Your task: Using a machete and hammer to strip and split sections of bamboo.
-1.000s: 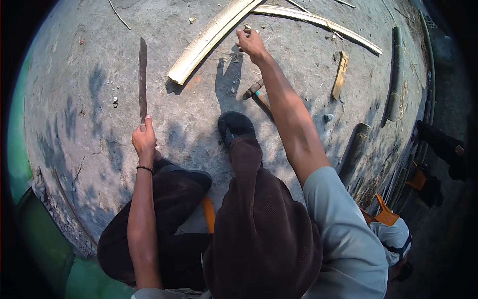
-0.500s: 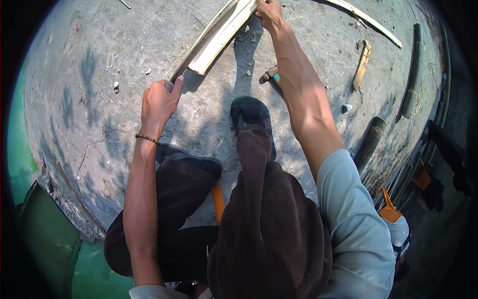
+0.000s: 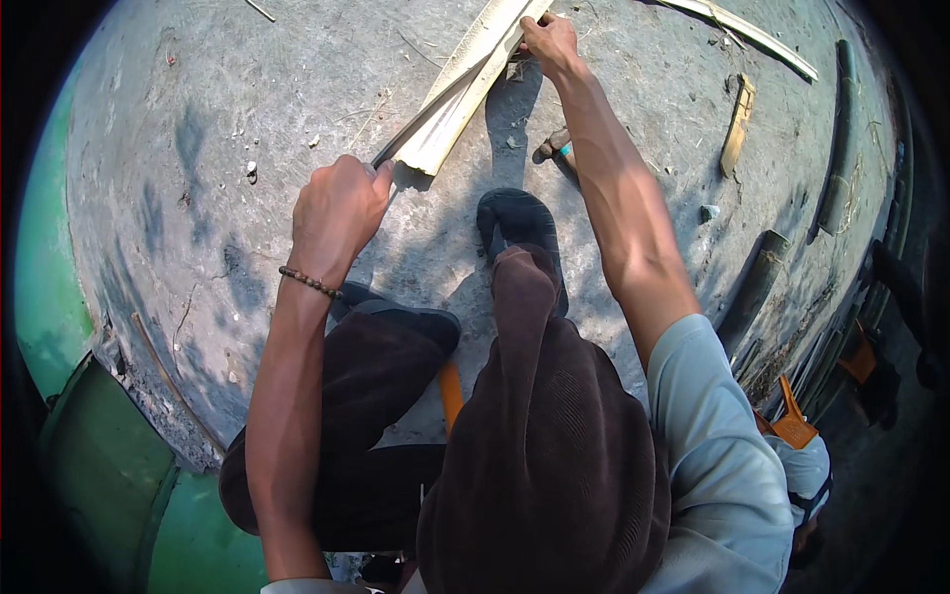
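Note:
My left hand [image 3: 341,208], with a beaded bracelet at its wrist, is closed around the hidden handle of a long dark-bladed knife [image 3: 408,137]. The blade slants up and to the right across a pale split bamboo piece [image 3: 440,134], its flat lying close along the wood. At the bamboo's right edge, farther away, my right hand [image 3: 552,45] grips with thumb and fingers pinched. Whether those fingers also touch the far end of the blade, I cannot tell. The bamboo's near end is ragged, and its far end runs out of view.
A hammer [image 3: 556,148] lies partly behind my right forearm. Off to the right are a short wood piece [image 3: 737,127], a pale strip [image 3: 757,38] and dark bamboo poles [image 3: 841,139]. My shoes [image 3: 520,223] rest on rough concrete. Another person's sleeve [image 3: 804,465] shows at right.
The bamboo's near end has come closer and slightly right. My left hand has turned a little, and the knife blade now lies more visibly across the bamboo. The whole view has shifted slightly.

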Available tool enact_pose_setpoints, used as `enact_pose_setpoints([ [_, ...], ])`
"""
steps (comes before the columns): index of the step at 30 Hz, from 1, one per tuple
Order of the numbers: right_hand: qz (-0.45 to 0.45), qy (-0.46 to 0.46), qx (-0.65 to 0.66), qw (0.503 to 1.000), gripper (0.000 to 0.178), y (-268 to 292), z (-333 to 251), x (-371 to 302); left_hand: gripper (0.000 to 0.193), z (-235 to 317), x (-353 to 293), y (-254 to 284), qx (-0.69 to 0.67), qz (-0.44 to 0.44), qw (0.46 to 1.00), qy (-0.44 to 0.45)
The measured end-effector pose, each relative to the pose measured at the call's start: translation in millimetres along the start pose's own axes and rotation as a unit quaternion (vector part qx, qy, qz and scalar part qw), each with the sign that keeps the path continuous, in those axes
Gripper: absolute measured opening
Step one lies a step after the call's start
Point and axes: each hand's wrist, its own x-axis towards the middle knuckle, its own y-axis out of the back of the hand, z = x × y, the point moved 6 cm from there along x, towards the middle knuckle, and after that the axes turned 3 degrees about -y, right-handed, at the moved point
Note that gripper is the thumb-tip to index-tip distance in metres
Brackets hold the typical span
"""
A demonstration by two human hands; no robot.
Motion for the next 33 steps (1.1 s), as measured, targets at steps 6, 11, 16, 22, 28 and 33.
enact_pose_setpoints([
  [6,0.013,0.000,0.140,0.990,0.035,-1,-1,-41,0.051,-16,15,-11,0.004,-0.033,0.999,0.016],
  [11,0.012,-0.011,0.348,0.937,0.020,-17,8,-74,0.055,-39,5,-20,-0.037,-0.047,0.995,0.076],
  [16,0.048,0.009,0.374,0.926,0.013,-22,29,-102,0.054,-48,-17,-56,-0.392,-0.203,0.866,0.234],
  [22,0.039,-0.013,0.407,0.912,0.012,-34,24,-122,0.049,-61,-40,-66,-0.390,-0.135,0.880,0.234],
  [28,0.106,-0.001,0.287,0.952,0.015,-30,17,-124,0.037,-50,-46,16,0.171,0.058,0.982,-0.056],
  [33,0.104,0.000,0.240,0.965,0.022,-56,1,-120,0.043,-36,-82,20,0.143,-0.022,0.989,-0.019],
])
